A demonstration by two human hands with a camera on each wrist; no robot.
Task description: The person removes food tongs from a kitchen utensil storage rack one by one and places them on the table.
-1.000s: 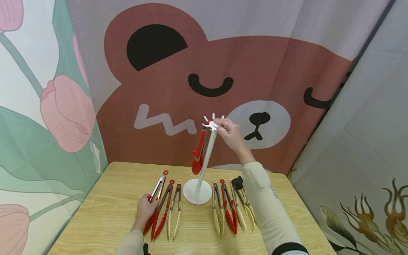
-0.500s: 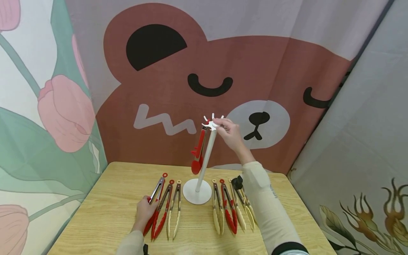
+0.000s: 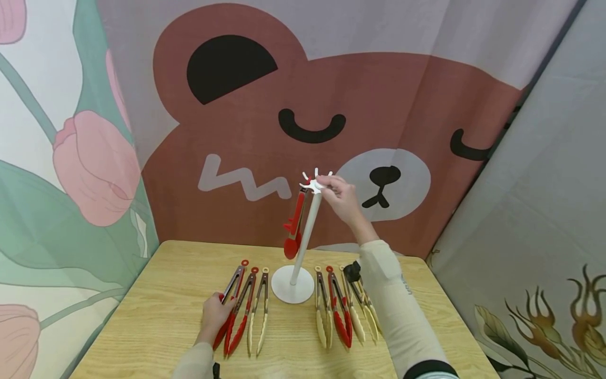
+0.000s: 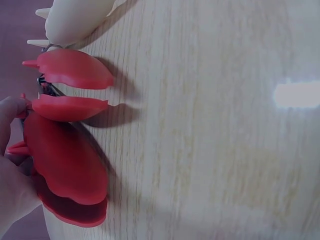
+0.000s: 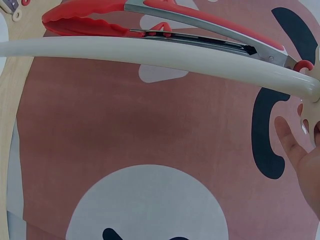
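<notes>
On the left of the table, my left hand (image 3: 215,316) grips a pair of red-tipped tongs (image 3: 235,281), the leftmost of a row. Their scalloped red heads (image 4: 70,165) lie low beside the tabletop in the left wrist view, slightly apart. Another red pair (image 3: 240,316) and a cream pair (image 3: 258,318) lie just right of them. Up high, my right hand (image 3: 343,200) pinches the hooked top of a white stand (image 3: 307,237), which leans a little in the head view. One pair of red tongs (image 5: 215,15) hangs from a hook on the stand's left side.
Right of the stand's round base (image 3: 286,295), several more tongs lie side by side: cream tongs (image 3: 324,313), red tongs (image 3: 342,316) and further cream ones partly behind my right sleeve (image 3: 397,305). A bear-printed curtain (image 3: 227,221) hangs behind the wooden table (image 3: 156,316).
The ring end of the tongs in my left hand has sunk slightly toward the table and me. My right hand stays at the stand's top, and the hanging tongs have not moved.
</notes>
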